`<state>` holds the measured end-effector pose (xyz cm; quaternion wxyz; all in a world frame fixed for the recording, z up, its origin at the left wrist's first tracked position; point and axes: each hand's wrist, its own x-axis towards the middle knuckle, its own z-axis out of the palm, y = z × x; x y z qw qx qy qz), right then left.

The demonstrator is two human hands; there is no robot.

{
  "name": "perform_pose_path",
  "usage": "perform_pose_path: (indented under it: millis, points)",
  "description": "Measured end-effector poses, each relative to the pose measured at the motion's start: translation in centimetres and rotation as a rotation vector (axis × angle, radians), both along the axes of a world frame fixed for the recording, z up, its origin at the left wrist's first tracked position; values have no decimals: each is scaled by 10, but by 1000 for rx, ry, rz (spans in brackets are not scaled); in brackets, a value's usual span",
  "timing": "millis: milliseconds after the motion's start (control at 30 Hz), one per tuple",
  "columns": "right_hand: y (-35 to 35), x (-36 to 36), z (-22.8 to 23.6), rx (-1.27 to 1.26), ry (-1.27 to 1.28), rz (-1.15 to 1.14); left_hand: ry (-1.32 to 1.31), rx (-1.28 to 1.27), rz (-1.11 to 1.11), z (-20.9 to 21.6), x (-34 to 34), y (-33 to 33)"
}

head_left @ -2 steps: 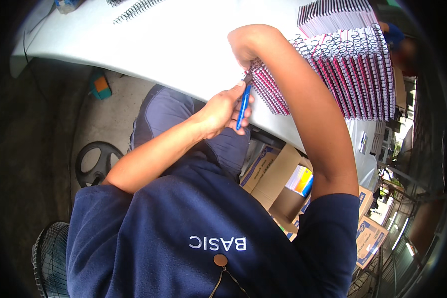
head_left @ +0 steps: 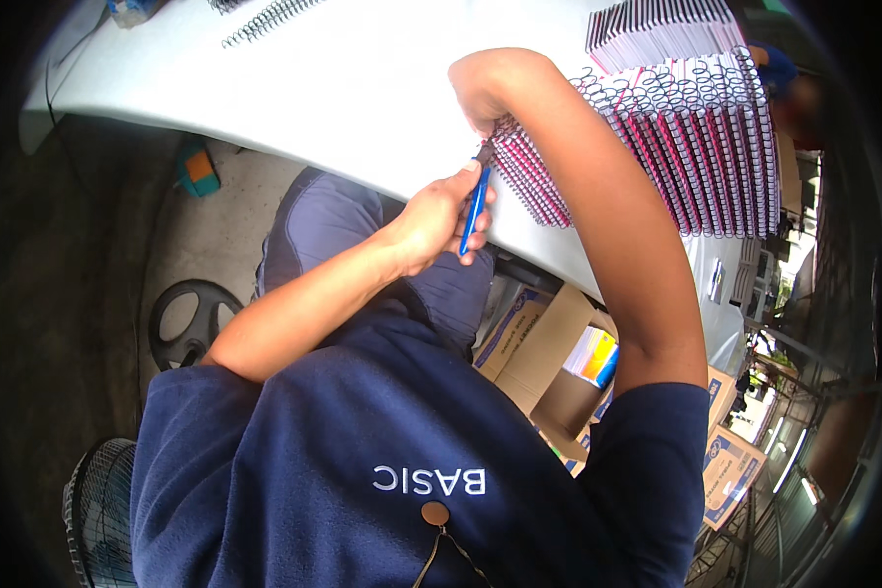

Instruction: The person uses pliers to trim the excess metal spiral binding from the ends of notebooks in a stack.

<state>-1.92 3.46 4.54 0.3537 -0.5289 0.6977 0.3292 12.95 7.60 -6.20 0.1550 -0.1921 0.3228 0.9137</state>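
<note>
My left hand is closed round blue-handled pliers, whose dark jaws point away from me. The jaws are at the left end of a row of spiral notebooks with black coils and pink-red edges. Reaching over from the right, my right hand bends down at that same end. Its fingers curl onto the corner of a spiral notebook, the tips mostly hidden. My right forearm crosses above the notebooks and covers part of them.
More spiral notebooks stand stacked to the right, with another pile behind. Loose black coils lie far left on the white table. Below its edge is an open cardboard box. A fan stands at lower left.
The pliers' handles have swung slightly to the left, and my left fingers have drawn in closer round them. My right hand is nearly still.
</note>
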Motion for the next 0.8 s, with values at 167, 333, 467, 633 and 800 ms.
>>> perform_pose_path:
  millis: [167,333,467,633,800]
  points:
    - [-4,4,2,46,34,-43,12,28,44,8,5,6]
    - [-14,20,-6,115,227,-68,22,34,64,5,-1,3]
    - [-8,6,-14,139,146,-41,55,-23,-15,1,5,1]
    - [-4,2,6,74,-33,82,87,14,43,10,9,10]
    - [-7,13,5,119,100,-38,83,12,79,11,2,9]
